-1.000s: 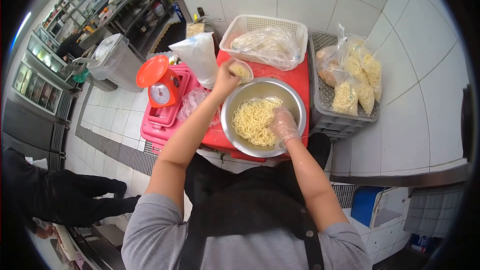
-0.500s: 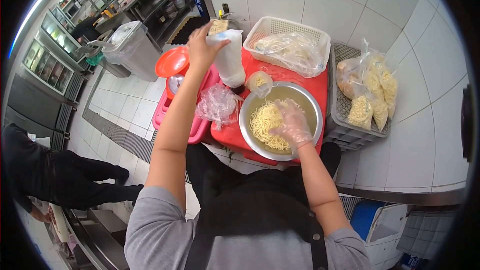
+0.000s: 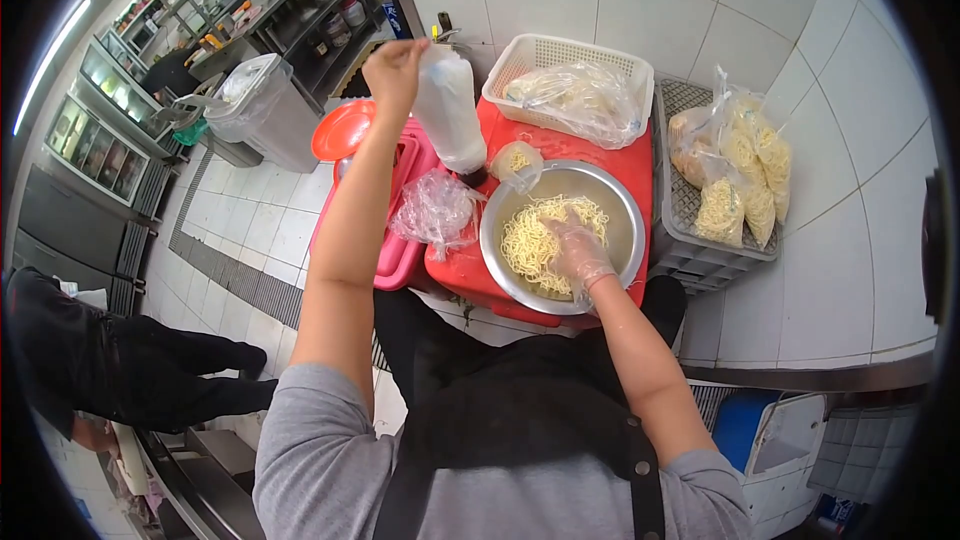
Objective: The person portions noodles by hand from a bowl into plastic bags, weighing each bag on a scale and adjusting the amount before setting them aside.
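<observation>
My left hand [image 3: 393, 75] is raised, fingers pinched at the top edge of a clear plastic bag [image 3: 448, 110] in a tall upright stack. A steel bowl [image 3: 632, 230] of yellow noodles [image 3: 530, 240] sits in front of me. Inside it, my right hand [image 3: 580, 252], in a clear plastic glove, has its fingers curled down into the noodles; the fingertips are partly hidden. At the bowl's far left rim stands a small bag [image 3: 519, 165] with noodles in it. Crumpled clear plastic [image 3: 436, 208] lies left of the bowl.
A white basket [image 3: 645, 75] with bagged food stands behind the bowl on the red surface [image 3: 575, 145]. On the right, a grey crate [image 3: 690, 215] carries several noodle bags [image 3: 742, 175]. A pink lid [image 3: 400, 265] and an orange scale [image 3: 343, 130] are left. A person [image 3: 110, 350] stands far left.
My left hand has gone from spread fingers beside the bag stack to a pinch at its top. My right hand has lowered from above the noodles into them.
</observation>
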A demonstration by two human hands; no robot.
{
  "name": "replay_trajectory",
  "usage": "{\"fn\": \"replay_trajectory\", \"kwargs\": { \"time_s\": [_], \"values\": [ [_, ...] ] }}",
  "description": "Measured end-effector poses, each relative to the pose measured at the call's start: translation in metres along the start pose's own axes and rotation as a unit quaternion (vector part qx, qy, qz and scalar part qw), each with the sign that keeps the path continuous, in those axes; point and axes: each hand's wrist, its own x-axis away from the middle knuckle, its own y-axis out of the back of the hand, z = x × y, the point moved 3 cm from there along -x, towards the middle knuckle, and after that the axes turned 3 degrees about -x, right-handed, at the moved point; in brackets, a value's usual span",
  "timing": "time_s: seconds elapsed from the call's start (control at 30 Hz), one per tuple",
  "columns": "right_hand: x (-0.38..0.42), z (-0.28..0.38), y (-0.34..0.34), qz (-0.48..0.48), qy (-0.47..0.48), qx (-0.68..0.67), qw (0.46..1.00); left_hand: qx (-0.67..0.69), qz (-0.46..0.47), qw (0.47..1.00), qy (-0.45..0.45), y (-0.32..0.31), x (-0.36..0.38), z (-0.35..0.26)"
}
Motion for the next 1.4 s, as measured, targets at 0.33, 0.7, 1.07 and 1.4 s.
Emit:
{"fn": "replay_trajectory", "kwargs": {
  "time_s": [0.33,0.7,1.07,1.4],
  "values": [
    [-0.017,-0.052,-0.024,-0.174,0.058,-0.079,0.98,0.273,-0.107,0.956,-0.015,0.085,-0.053,-0.104],
    [0.003,-0.037,0.074,0.081,0.002,-0.035,0.996,0.109,-0.026,0.954,0.277,0.12,0.156,0.0],
    [-0.035,0.031,-0.013,-0.019,0.023,0.112,0.993,-0.383,0.167,0.901,0.118,0.062,0.254,0.027],
    [-0.029,0.002,0.06,-0.132,0.072,-0.082,0.985,-0.194,0.291,0.927,0.133,-0.008,0.299,-0.05]
  ]
}}
